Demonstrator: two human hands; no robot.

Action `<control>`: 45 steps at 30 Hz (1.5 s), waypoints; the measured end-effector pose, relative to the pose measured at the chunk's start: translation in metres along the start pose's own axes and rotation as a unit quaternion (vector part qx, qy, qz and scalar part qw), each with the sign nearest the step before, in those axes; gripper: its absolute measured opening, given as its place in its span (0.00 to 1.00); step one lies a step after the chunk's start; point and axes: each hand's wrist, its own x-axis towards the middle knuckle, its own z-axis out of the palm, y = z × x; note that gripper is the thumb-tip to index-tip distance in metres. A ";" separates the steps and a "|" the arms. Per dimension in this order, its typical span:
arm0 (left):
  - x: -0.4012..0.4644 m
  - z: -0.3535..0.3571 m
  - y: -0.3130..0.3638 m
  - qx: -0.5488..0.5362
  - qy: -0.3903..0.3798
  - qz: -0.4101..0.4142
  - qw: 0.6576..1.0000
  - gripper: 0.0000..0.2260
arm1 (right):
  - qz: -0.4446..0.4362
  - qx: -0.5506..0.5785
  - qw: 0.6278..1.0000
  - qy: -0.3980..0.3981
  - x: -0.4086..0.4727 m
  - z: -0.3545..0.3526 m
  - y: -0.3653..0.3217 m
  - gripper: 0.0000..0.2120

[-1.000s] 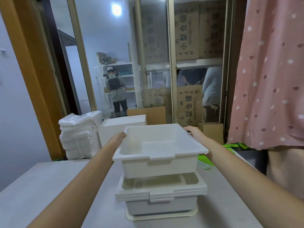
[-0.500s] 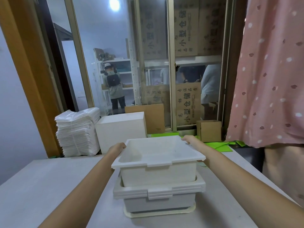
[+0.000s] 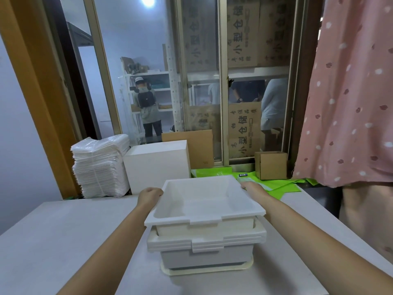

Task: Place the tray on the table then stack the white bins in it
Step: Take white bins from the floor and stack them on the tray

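The left hand (image 3: 150, 195) and right hand (image 3: 252, 186) grip the far corners of the top white bin (image 3: 204, 204), which has sunk since a second ago and now nests partly inside the lower bins (image 3: 205, 243), apparently not fully seated. These smooth, rectangular plastic bins with flanged rims sit in a shallow cream tray (image 3: 207, 269) on the matte grey table (image 3: 63, 241). Behind stand a white box (image 3: 157, 165) and stacked plastic-wrapped packets (image 3: 100, 167).

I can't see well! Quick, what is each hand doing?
Left hand: closed on the left rim of the top bin.
Right hand: holding the bin's right rim.
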 end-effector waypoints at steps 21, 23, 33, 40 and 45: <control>-0.008 0.007 -0.031 -0.093 0.004 0.003 0.996 0.12 | -0.022 0.157 0.987 0.002 0.001 0.011 0.033 0.15; -0.005 0.008 -0.032 -0.090 0.006 0.006 0.996 0.12 | -0.028 0.160 0.987 0.005 0.002 0.011 0.034 0.14; 0.000 0.009 -0.032 -0.023 0.023 0.028 0.999 0.12 | -0.059 0.045 0.997 0.012 -0.005 0.009 0.033 0.17; -0.002 0.009 -0.029 0.088 0.037 0.059 0.994 0.10 | -0.084 -0.072 0.994 0.019 -0.015 0.007 0.029 0.19; -0.005 0.008 -0.025 0.140 0.042 0.074 0.986 0.10 | -0.082 -0.091 0.992 0.018 -0.022 0.003 0.026 0.19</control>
